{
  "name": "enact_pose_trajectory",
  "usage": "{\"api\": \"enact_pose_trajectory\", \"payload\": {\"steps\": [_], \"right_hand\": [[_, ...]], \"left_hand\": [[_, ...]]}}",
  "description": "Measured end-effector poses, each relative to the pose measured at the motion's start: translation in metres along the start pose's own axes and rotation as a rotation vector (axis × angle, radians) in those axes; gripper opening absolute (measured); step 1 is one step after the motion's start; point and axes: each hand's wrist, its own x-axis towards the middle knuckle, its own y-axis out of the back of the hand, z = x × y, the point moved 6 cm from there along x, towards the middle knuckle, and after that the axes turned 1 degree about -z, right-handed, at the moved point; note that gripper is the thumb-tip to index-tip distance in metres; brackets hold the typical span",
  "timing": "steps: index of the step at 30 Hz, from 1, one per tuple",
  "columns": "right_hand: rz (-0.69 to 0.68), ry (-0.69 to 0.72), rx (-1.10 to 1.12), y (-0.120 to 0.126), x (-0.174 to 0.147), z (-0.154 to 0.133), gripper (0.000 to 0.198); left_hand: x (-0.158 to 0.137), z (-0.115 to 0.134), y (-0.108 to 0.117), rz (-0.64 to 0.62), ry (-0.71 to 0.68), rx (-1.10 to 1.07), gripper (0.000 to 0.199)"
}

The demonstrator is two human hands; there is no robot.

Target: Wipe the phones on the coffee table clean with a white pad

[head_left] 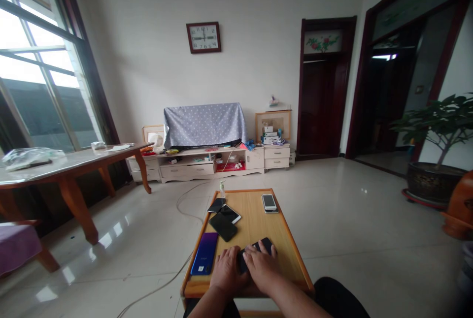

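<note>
A black smartphone (pixel 266 244) lies slanted near the front of a small wooden table (pixel 254 214), partly covered by my hands. My left hand (pixel 226 270) grips its left end, thumb against the edge and fingers curled. Across its upper side lie the bent fingers of my right hand (pixel 260 265), holding it. Left of my left hand rests a blue-purple phone (pixel 204 254), back up. Beyond it a dark phone (pixel 223 227) overlaps a white-edged phone (pixel 230 213), with another black phone (pixel 216 205) behind. A white phone (pixel 269 202) sits at the far right, on top of a darker one.
A small pump bottle (pixel 222 189) stands at the table's far left corner. A cable (pixel 162 286) runs over the tiled floor at left. Further off are a larger table (pixel 70 165), a low cabinet (pixel 192 170) and a potted plant (pixel 424 182).
</note>
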Motion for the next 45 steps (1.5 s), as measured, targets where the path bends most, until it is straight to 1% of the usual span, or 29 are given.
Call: {"api": "enact_pose_trajectory", "payload": {"steps": [4,9,12,16,20,23,29,31,37,39,41,45], "right_hand": [[0.014,0.028,-0.006,-0.003,-0.014,0.005,0.058],[0.031,0.044,-0.009,-0.005,-0.033,0.011,0.057],[0.035,0.032,-0.007,-0.002,-0.030,0.010,0.058],[0.043,0.001,-0.008,0.003,-0.013,0.009,0.059],[0.056,-0.031,-0.016,0.004,-0.001,0.014,0.056],[0.070,-0.022,-0.028,0.004,-0.007,0.019,0.054],[0.088,-0.010,-0.046,0.002,-0.033,0.032,0.053],[0.083,-0.019,-0.054,0.002,-0.032,0.034,0.052],[0.101,-0.071,-0.061,0.009,-0.004,0.034,0.050],[0.096,-0.072,-0.058,0.011,-0.001,0.034,0.049],[0.092,-0.062,-0.057,0.010,-0.005,0.036,0.048],[0.079,-0.045,-0.063,0.004,-0.026,0.046,0.049]], "left_hand": [[0.000,0.000,-0.001,0.005,0.002,0.004,0.055],[0.000,0.001,-0.002,-0.020,-0.002,0.018,0.065],[-0.001,0.004,0.001,-0.031,-0.004,0.029,0.066],[0.000,0.007,0.003,-0.043,-0.007,0.051,0.066],[0.002,0.007,0.001,-0.059,0.003,0.077,0.069],[0.003,0.006,-0.001,-0.068,0.002,0.085,0.071],[0.005,0.006,-0.004,-0.071,-0.005,0.080,0.070],[0.005,0.007,-0.004,-0.071,-0.003,0.080,0.071],[0.004,0.012,0.003,-0.077,-0.012,0.091,0.070],[0.003,0.012,0.004,-0.077,-0.014,0.094,0.070],[0.002,0.011,0.004,-0.075,-0.015,0.093,0.069],[0.003,0.008,0.000,-0.066,-0.019,0.080,0.071]]}}
